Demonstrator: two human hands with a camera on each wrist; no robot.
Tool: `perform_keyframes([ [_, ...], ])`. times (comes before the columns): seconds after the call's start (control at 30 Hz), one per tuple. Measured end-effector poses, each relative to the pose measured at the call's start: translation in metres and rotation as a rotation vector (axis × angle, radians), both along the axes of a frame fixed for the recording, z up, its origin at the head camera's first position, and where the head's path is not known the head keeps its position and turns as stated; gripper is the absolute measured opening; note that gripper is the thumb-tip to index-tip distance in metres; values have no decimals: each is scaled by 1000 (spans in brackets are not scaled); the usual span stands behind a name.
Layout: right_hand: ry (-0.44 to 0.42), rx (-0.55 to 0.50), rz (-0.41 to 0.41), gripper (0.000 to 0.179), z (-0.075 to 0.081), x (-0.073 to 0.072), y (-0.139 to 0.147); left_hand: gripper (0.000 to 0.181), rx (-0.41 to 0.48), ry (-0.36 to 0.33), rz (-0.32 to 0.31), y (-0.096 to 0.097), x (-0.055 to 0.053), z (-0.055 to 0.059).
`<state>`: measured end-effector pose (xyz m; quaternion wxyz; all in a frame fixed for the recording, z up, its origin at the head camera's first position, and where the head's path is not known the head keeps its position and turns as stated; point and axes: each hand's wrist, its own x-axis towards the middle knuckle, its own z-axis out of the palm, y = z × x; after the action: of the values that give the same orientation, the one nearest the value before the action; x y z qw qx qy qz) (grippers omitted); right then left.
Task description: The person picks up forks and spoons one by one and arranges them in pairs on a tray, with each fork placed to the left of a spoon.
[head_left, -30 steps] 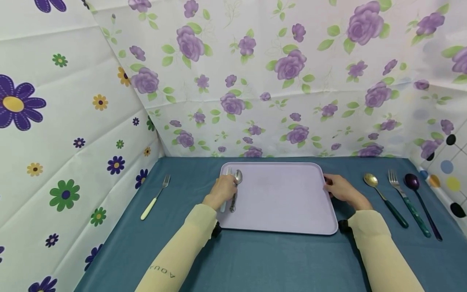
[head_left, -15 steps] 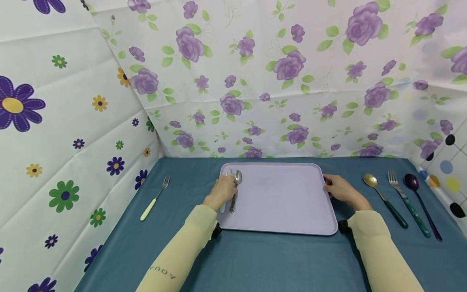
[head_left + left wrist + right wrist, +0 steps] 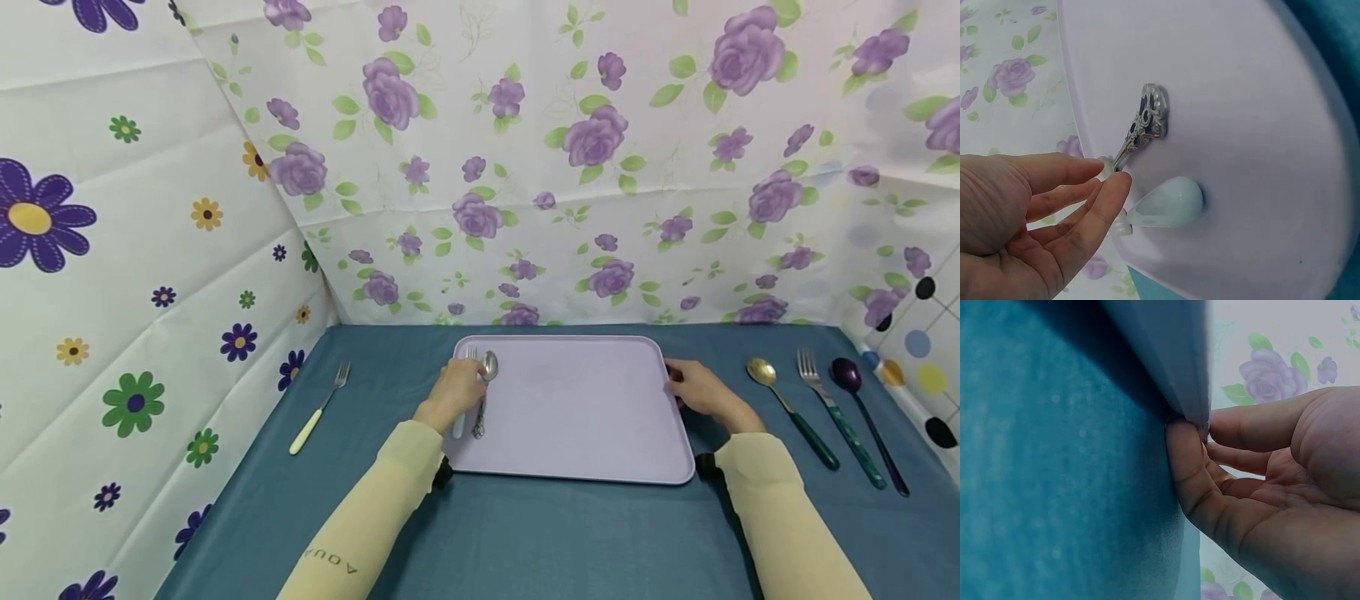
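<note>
A pale lilac tray (image 3: 585, 408) rests on the table. On its left side lie a silver spoon (image 3: 491, 365) with an ornate handle and a fork (image 3: 459, 427) with a pale blue handle. My left hand (image 3: 453, 390) hovers over them, hiding their middles. In the left wrist view, its thumb and fingertips stand slightly apart around the spoon's neck, near the ornate spoon handle (image 3: 1149, 115); the rounded fork handle (image 3: 1172, 203) lies just below. My right hand (image 3: 703, 387) holds the tray's right edge, and in the right wrist view the fingers (image 3: 1188, 462) curl under the rim.
Left of the tray lies a fork (image 3: 318, 408) with a cream handle. To the right are a gold spoon (image 3: 763, 372) with a green handle, a fork (image 3: 842, 423) with a green handle and a dark purple spoon (image 3: 847, 375). Floral sheets stand behind and beside the table.
My left hand has shifted very slightly left, showing a bit more of the handles. The spoon, fork, tray and right hand have stayed put.
</note>
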<state>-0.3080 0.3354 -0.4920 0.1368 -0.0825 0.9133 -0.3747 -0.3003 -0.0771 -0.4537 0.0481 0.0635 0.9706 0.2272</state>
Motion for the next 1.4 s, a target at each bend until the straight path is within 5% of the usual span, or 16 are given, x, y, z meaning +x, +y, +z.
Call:
perform_keyframes([
  [0.7,0,-3,-2,55,2,2,0,31,26,16,32,-12,2,5],
  [1.4,-2,3,1,57,1,0,1,37,29,7,66,-55,-5,22],
])
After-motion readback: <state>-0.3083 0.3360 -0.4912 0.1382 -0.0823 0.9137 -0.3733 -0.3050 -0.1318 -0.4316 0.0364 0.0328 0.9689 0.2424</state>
